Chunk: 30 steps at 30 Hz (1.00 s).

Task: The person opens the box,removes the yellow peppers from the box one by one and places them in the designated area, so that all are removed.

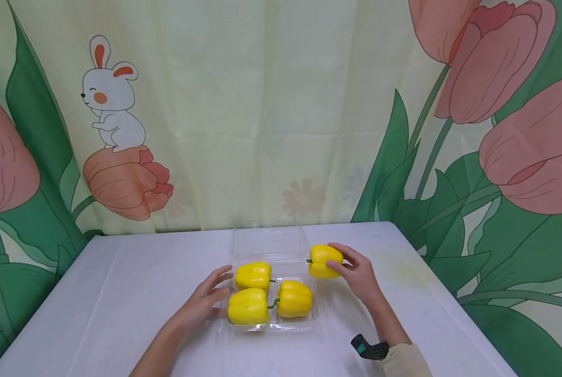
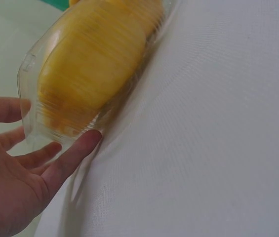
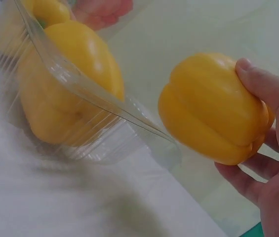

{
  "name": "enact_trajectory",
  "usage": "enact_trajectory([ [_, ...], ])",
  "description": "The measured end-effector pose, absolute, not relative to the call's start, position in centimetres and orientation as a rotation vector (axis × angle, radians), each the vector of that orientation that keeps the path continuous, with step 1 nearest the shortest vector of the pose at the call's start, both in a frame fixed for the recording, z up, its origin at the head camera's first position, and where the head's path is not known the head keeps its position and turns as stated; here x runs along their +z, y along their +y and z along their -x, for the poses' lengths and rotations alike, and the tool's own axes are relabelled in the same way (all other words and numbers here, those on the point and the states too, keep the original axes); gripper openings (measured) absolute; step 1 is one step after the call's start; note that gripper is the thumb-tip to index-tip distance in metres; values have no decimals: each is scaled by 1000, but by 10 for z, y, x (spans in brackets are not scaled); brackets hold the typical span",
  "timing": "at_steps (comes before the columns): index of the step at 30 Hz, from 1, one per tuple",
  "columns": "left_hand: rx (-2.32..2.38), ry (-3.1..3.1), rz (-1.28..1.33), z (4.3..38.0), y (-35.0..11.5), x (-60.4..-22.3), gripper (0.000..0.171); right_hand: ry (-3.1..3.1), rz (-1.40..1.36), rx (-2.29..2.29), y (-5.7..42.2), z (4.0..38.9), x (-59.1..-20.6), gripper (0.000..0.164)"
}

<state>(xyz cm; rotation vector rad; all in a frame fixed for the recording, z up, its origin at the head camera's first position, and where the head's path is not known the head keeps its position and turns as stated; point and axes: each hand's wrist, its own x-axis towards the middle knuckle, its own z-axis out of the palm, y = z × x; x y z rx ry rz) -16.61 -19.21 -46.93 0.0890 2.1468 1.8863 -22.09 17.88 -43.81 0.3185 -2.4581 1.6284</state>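
Observation:
A clear plastic clamshell box (image 1: pixel 270 327) lies on the table with its lid (image 1: pixel 267 243) folded back. Inside are three yellow bell peppers: one at the back left (image 1: pixel 252 276), one at the front left (image 1: pixel 248 307) and one at the front right (image 1: pixel 294 299). My right hand (image 1: pixel 356 269) grips a fourth-corner yellow bell pepper (image 3: pixel 213 106) between thumb and fingers, raised beside the box's back right compartment. At the box's left side, my left hand (image 1: pixel 199 302) rests its extended fingers (image 2: pixel 75 155) against the clear wall.
The white-covered table (image 1: pixel 134 293) runs back to a printed curtain (image 1: pixel 215 115) with tulips and a rabbit. A dark band (image 1: pixel 369 348) sits at the right wrist, by a beige sleeve (image 1: pixel 405 361).

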Motion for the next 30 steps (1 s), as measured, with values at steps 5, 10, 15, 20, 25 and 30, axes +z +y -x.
enact_trajectory([
  [5, 1888, 2143, -92, 167, -191, -469, 58, -2481, -284, 1637, 178, 218, -434, 47],
  [10, 1878, 2152, -88, 167, -191, -470, 58, -2494, -270, 1627, 172, 204, -416, 45],
  [15, 1884, 2149, -79, 166, -191, -468, 58, -2495, -249, 1625, 169, 196, -407, 45],
  [20, 1881, 2144, -82, 165, -192, -468, 58, -2481, -249, 1632, 170, 194, -407, 46],
  [25, 1884, 2150, -66, 166, -192, -468, 57, -2482, -257, 1629, 173, 197, -407, 45],
  [30, 1890, 2152, -57, 166, -191, -469, 56, -2494, -251, 1610, 175, 198, -407, 45],
])
